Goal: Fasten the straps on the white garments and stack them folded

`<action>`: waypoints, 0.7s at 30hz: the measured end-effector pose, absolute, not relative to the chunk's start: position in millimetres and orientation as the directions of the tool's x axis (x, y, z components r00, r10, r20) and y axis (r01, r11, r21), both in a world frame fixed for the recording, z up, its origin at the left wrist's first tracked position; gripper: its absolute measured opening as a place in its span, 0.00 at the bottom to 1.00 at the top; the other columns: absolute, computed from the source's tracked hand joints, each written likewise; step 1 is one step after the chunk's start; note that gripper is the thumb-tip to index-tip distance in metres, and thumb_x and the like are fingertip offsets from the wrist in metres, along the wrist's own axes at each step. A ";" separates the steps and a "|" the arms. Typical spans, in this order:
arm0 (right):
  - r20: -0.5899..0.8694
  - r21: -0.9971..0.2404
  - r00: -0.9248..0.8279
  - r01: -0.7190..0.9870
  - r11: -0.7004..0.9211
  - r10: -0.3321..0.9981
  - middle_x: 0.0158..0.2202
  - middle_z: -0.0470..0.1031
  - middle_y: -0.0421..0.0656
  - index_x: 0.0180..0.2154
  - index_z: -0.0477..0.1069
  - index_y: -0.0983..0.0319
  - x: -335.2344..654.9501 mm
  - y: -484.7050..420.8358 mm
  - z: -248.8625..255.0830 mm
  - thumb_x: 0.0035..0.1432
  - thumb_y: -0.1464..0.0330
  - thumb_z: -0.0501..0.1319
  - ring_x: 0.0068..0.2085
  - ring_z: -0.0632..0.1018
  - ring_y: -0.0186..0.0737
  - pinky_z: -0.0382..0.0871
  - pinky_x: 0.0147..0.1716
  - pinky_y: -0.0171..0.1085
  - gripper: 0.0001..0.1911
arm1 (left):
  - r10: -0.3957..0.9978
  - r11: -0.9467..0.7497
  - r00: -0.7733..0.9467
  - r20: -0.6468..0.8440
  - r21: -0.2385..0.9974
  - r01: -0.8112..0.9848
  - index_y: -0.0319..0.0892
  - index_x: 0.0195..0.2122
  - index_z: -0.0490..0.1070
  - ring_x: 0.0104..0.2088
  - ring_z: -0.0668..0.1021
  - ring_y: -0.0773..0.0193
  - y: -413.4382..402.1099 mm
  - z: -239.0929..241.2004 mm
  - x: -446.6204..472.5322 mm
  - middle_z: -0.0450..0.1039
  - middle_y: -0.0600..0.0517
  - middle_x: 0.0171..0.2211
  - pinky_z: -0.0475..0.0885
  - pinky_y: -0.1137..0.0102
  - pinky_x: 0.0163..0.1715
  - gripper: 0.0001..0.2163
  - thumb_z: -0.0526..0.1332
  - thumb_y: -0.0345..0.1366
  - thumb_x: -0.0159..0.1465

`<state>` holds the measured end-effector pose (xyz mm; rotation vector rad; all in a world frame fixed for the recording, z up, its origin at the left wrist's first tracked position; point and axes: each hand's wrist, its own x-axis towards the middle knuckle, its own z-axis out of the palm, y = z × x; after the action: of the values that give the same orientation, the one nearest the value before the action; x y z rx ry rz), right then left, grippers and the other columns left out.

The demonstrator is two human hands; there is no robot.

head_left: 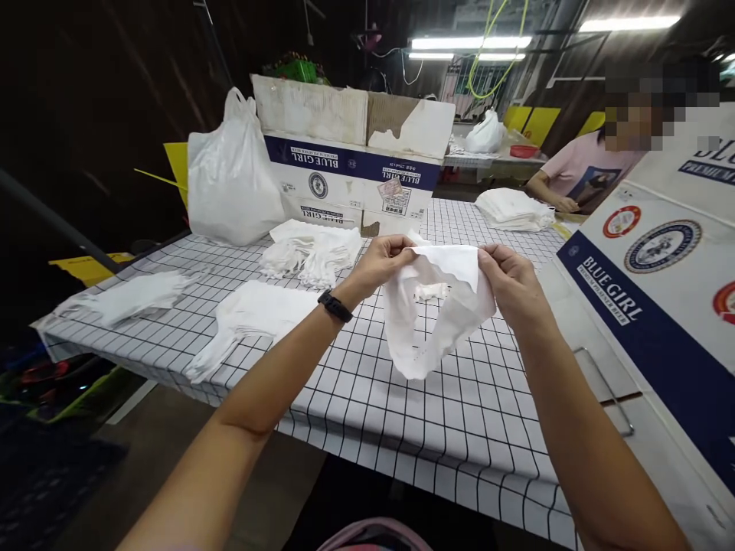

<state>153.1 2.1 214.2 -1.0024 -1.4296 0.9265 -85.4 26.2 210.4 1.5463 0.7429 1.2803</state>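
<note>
A thin white cloth piece (439,306) with wavy edges hangs in a loop above the table, stretched between my two hands. My left hand (383,259), below a black wristband (334,306), pinches its upper left corner. At the upper right corner, my right hand (511,282) grips it between thumb and fingers. Through the loop's opening shows a small white bundle (432,291) on the table. Left of my hands lie a flat stack of white cloth pieces (258,306) and, farther back, a fuller pile of white cloth (315,245).
The checked tablecloth (356,383) covers the table. A full white plastic bag (233,184) and a carton (350,180) stand at the back. Another carton (648,252) closes off the right. More cloth (132,295) lies left, another stack (514,209) back right, near a person (597,168).
</note>
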 end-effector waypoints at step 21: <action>0.089 -0.988 -0.004 -0.130 0.088 0.996 0.28 0.76 0.40 0.36 0.75 0.59 150.9 -68.9 200.9 0.53 0.52 0.74 0.25 0.74 0.34 0.69 0.21 0.32 0.19 | 0.899 0.042 0.427 0.100 0.950 -0.310 0.45 0.67 0.58 0.37 0.82 0.64 -67.5 158.1 -35.6 0.80 0.50 0.37 0.75 0.67 0.41 0.34 0.66 0.54 0.66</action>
<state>150.9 -68.9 200.9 -1.0446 -1.1612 1.2097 -35.6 -67.5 158.1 1.1778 0.6373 1.0278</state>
